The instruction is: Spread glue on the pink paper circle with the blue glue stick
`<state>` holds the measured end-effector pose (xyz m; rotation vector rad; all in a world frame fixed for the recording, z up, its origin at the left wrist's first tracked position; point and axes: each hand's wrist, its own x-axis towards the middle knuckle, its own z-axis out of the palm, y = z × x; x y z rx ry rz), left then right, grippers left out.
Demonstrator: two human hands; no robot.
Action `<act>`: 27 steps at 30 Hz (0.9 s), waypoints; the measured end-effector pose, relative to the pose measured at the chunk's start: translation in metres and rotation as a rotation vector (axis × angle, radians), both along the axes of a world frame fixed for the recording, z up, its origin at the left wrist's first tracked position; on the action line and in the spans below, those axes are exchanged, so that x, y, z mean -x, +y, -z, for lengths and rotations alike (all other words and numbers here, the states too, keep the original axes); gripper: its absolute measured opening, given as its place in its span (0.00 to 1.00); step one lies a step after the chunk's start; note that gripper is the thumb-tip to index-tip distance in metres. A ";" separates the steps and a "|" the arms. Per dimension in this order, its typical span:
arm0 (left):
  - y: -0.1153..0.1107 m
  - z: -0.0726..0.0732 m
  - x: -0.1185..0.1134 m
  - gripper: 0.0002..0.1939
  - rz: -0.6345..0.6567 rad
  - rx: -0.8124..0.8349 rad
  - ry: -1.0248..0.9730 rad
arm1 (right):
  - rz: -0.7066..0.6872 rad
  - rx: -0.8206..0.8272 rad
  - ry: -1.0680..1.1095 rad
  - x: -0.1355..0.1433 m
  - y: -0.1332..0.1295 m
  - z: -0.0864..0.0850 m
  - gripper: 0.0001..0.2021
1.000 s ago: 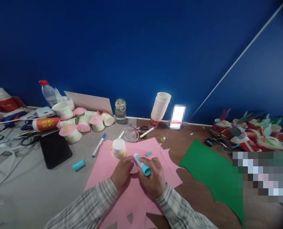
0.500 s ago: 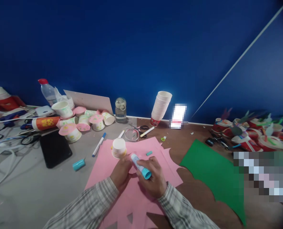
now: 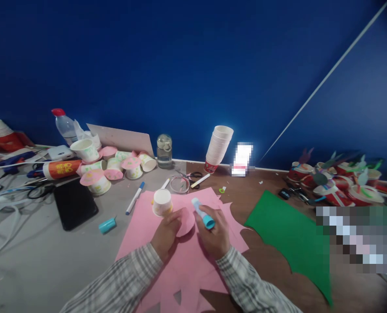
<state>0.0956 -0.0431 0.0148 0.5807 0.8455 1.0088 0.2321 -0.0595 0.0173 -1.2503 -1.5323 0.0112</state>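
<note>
Teal glue cap lies alone on the grey worktop. Left hand pinches a round pink paper cutout over the pink paper sheet, beside an upturned white paper cup. Right hand grips the blue glue stick, tip raised, just right of the cutout.

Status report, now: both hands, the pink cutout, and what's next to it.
Left hand pinching round pink cutout. Right hand gripping glue stick, tip up. Upturned paper cup just beyond on pink sheet.
</note>
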 end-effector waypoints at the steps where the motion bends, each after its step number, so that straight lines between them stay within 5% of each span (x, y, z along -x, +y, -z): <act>1: 0.000 0.000 0.000 0.24 -0.004 -0.001 -0.002 | 0.000 0.008 0.046 -0.001 -0.001 -0.002 0.10; 7: -0.001 0.000 0.003 0.17 0.002 -0.036 0.047 | -0.232 -0.013 -0.093 0.006 -0.010 -0.005 0.12; 15: 0.000 0.003 0.000 0.23 -0.011 -0.035 -0.011 | -0.102 0.024 -0.182 0.008 0.000 0.006 0.09; 21: 0.000 0.005 -0.001 0.28 -0.133 0.031 -0.004 | 0.170 0.135 0.179 -0.009 0.011 0.007 0.15; 27: 0.000 0.003 0.000 0.27 -0.154 0.027 0.084 | -0.068 0.356 0.317 0.006 0.002 0.010 0.23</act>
